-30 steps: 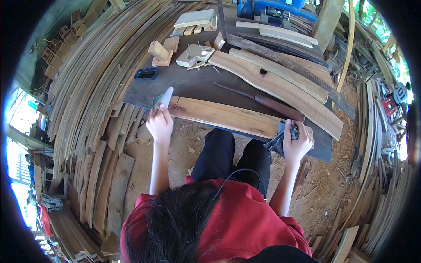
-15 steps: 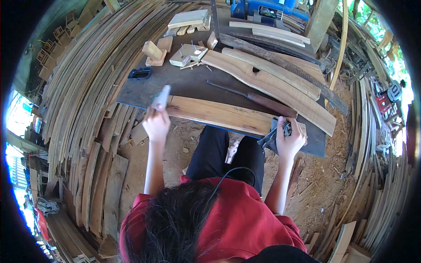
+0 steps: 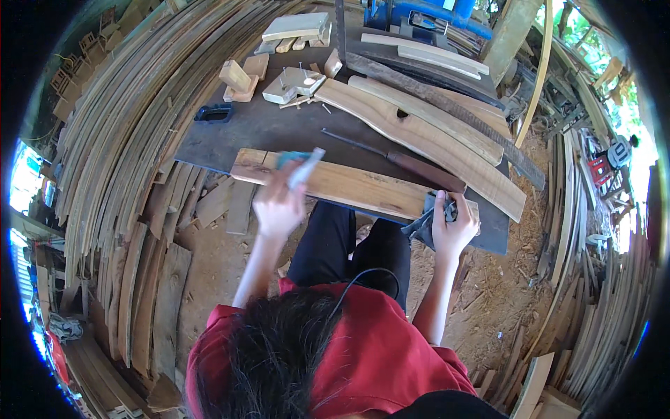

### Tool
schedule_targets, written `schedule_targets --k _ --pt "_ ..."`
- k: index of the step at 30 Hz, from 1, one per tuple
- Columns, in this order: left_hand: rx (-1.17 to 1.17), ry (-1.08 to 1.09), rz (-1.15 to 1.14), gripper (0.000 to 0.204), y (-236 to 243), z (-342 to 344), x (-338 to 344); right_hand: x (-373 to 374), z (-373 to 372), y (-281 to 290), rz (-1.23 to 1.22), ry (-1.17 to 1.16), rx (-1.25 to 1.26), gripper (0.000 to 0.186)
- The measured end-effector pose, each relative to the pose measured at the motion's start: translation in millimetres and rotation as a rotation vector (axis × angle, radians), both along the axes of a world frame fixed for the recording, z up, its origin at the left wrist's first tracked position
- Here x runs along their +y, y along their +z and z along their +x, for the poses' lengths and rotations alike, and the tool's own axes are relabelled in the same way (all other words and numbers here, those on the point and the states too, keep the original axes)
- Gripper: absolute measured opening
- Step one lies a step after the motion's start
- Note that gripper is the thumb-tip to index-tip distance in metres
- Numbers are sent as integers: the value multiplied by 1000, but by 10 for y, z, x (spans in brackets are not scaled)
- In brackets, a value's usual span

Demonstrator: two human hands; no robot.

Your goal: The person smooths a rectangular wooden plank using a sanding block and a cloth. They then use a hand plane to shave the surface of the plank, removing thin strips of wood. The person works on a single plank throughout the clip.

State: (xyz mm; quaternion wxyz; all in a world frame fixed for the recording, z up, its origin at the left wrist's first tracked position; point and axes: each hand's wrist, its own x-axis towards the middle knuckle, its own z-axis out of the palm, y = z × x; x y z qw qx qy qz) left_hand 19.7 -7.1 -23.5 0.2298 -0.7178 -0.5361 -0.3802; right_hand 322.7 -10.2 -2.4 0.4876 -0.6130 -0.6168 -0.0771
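Observation:
A long, narrow wooden plank [image 3: 349, 183] lies along the near edge of the dark table. My left hand [image 3: 278, 207] is over its left part, closed on a folded white-and-teal sheet [image 3: 304, 169] that is smeared by motion. At the plank's right end, my right hand [image 3: 455, 225] grips a crumpled grey cloth [image 3: 421, 225] against the wood. Just beyond the plank, a file with a brown wooden handle [image 3: 427, 170] lies slantwise, its thin dark blade pointing left. The sheet's underside is hidden.
Beyond the file lie curved boards [image 3: 419, 133], one with a dark hole, and a long dark strip [image 3: 453, 105]. Wood blocks with nails [image 3: 293, 85] and a small dark blue tray [image 3: 213, 113] sit farther left. Timber stacks [image 3: 139, 133] line the left side.
My left hand has moved right along the plank with the folded sheet, uncovering the plank's left end. My right hand stays at the right end with the cloth.

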Motion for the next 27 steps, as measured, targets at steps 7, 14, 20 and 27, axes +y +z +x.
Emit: schedule_targets --k 7,14,20,27 --pt "-130 218 -165 25 -31 -403 -27 6 -1 4 20 23 -21 20" --pt "-81 -194 -46 18 19 408 -83 -22 -35 45 -21 9 7 19" --pt "37 191 24 20 -78 -676 93 -43 -31 50 -65 -10 28 19" --pt "-149 -65 -5 21 -3 -9 25 -9 -35 59 9 6 -40 20"
